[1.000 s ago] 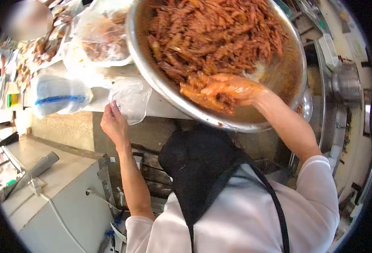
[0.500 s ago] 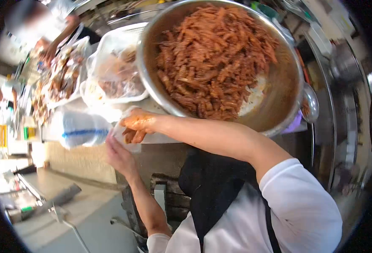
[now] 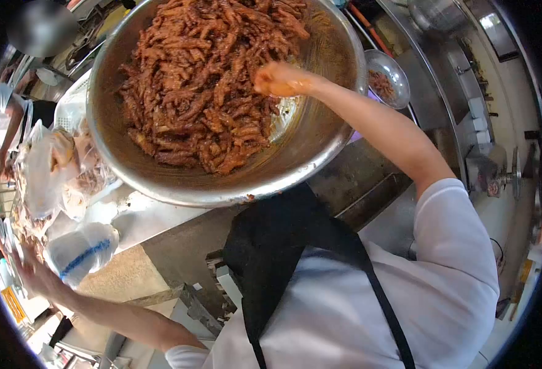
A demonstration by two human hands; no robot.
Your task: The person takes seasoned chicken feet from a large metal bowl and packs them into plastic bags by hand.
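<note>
A large steel bowl point(image 3: 222, 198) holds a heap of chicken feet point(image 3: 203, 80) coated in reddish-brown sauce. Over the right side of the heap is my right hand point(image 3: 281, 80), smeared with sauce, its fingers curled together; what they hold, if anything, is hidden. My left hand point(image 3: 32, 270) is stretched far out to the left with its fingers extended and apart. Just beside it lies a stack of clear plastic bags point(image 3: 86, 251) with a blue band, at the counter's edge.
Filled plastic bags point(image 3: 53, 166) and a white basket point(image 3: 73, 101) stand left of the bowl. To its right is a small metal bowl point(image 3: 389, 77) with some meat pieces. A co-worker point(image 3: 3, 117) stands at the far left.
My hands were together near the bag stack; they have parted. The right moved up and right over the heap, the left moved down and left. The view has shifted, bringing the bowl leftward.
</note>
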